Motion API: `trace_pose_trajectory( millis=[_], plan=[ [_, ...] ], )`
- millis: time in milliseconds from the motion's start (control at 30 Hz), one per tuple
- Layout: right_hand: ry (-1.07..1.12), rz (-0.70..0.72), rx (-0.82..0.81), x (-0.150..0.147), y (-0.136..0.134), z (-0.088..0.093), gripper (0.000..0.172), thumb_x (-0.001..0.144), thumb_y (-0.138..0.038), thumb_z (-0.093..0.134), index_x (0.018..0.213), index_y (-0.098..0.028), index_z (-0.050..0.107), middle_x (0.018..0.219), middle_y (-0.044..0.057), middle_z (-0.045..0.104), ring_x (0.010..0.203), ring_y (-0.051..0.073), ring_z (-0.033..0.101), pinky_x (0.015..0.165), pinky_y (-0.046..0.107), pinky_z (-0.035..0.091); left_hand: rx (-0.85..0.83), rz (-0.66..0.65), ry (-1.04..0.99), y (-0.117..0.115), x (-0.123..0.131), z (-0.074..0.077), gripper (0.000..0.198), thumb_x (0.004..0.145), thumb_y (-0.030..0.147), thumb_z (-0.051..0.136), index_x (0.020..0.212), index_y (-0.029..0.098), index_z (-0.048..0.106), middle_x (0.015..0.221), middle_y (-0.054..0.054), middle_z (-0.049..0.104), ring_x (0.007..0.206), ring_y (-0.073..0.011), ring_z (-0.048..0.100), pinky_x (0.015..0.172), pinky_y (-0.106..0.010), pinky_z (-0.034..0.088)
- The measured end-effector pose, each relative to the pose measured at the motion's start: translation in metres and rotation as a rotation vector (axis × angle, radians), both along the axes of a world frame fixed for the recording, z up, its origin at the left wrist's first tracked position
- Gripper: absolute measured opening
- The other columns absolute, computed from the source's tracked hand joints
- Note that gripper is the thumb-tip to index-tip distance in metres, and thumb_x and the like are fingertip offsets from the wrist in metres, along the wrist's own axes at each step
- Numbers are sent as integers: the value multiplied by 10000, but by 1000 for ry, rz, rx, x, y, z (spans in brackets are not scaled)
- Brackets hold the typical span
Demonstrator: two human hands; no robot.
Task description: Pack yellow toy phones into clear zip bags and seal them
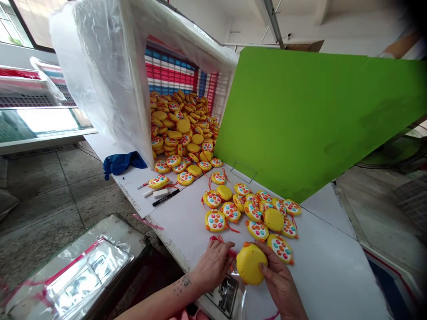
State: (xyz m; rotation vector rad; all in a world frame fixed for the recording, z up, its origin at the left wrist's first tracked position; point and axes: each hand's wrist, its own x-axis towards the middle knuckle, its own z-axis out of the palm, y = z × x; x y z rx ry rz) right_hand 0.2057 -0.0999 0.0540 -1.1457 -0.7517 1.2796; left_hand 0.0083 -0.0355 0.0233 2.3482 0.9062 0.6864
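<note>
Held thing: a round yellow plastic toy, smooth domed back turned up, is kept at the near edge of the white table.
Position to hands: it is flanked by both; no long axis is shown, the shell being nearly circular.
Right hand: half closed on the toy's lower right rim, thumb laid on top, and seen as the nearer grip.
Left hand: fingers are curled at the left rim over a red cord; what is pinched cannot be told.
Beneath: a clear glossy plastic bag with a printed label is partly covered.
Beyond: a loose cluster of matching toys, coloured buttons up, is spread just ahead.
Backdrop: a matt green board is propped upright.
</note>
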Motion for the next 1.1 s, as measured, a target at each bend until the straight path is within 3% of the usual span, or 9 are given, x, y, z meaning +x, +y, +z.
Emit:
trace_pose_trajectory(
  millis=[167, 300, 467, 667, 833, 900, 967, 1033, 1100],
  plan=[
    [5, -230, 52, -11, 20, -9, 592, 733, -379, 711, 1292, -299, 535, 1339, 64, 538, 1196, 290, 514, 990, 462, 424, 61, 1, 68, -1, 1, 4, 189, 934, 274, 394, 887, 186, 555, 891, -49, 581, 867, -204, 475, 894, -400, 343],
    [-237, -292, 51, -17, 31, -23, 666, 739, -398, 704, 1349, -256, 476, 1385, 66, 488, 1249, 280, 457, 1053, 449, 363, 118, -34, 74, -3, 1, 2, 167, 922, 296, 443, 893, 194, 572, 911, -43, 574, 885, -199, 463, 902, -394, 314],
    [-434, -206, 36, -11, 36, -39, 640, 760, -398, 674, 1345, -220, 483, 1378, 78, 494, 1244, 268, 464, 1031, 417, 399, 145, -44, 38, -3, 2, -2, 182, 944, 293, 429, 1003, 244, 595, 933, -32, 585, 898, -189, 466, 894, -378, 304],
    [-545, -20, 7, -17, 40, -37, 524, 797, -418, 625, 1273, -206, 563, 1333, 82, 538, 1224, 261, 490, 1038, 406, 397, 124, 23, 32, -1, 4, -8, 147, 913, 321, 504, 889, 209, 596, 912, -34, 594, 893, -192, 472, 892, -384, 344],
    [-717, 235, 34, -29, 40, -30, 400, 866, -439, 527, 1206, -251, 622, 1257, 61, 597, 1195, 235, 510, 1067, 416, 358, 129, 15, -78, -3, 1, -3, 123, 904, 257, 501, 992, 203, 569, 1223, -70, 529, 1147, -229, 424, 1029, -437, 312],
    [-813, 194, 68, -24, 39, -28, 391, 860, -458, 523, 1166, -251, 650, 1236, 66, 605, 1183, 241, 512, 1058, 423, 363, 113, -5, -105, -2, -1, -2, 129, 897, 240, 500, 1005, 198, 555, 1286, -80, 500, 1213, -233, 399, 1069, -457, 284],
    [-898, 45, 52, -14, 36, -27, 417, 836, -488, 539, 1137, -230, 668, 1182, 87, 629, 1143, 260, 537, 1032, 430, 385, 78, 1, -119, -2, -2, -2, 102, 889, 228, 502, 970, 197, 556, 1295, -85, 502, 1236, -237, 396, 1079, -475, 278],
    [-947, -63, -46, -4, 30, -27, 440, 816, -515, 550, 1121, -224, 675, 1115, 99, 663, 1083, 281, 577, 989, 436, 420, 34, 16, -129, -1, -1, -3, 78, 877, 226, 517, 934, 197, 562, 1299, -90, 506, 1249, -247, 394, 1079, -491, 279],
    [-937, -61, -159, 2, 24, -27, 444, 801, -534, 556, 1108, -238, 680, 1090, 90, 683, 1037, 297, 610, 937, 435, 459, -4, 24, -148, 1, -1, -4, 69, 863, 229, 541, 918, 198, 569, 1293, -93, 514, 1243, -252, 401, 1070, -493, 293]
  ],
)
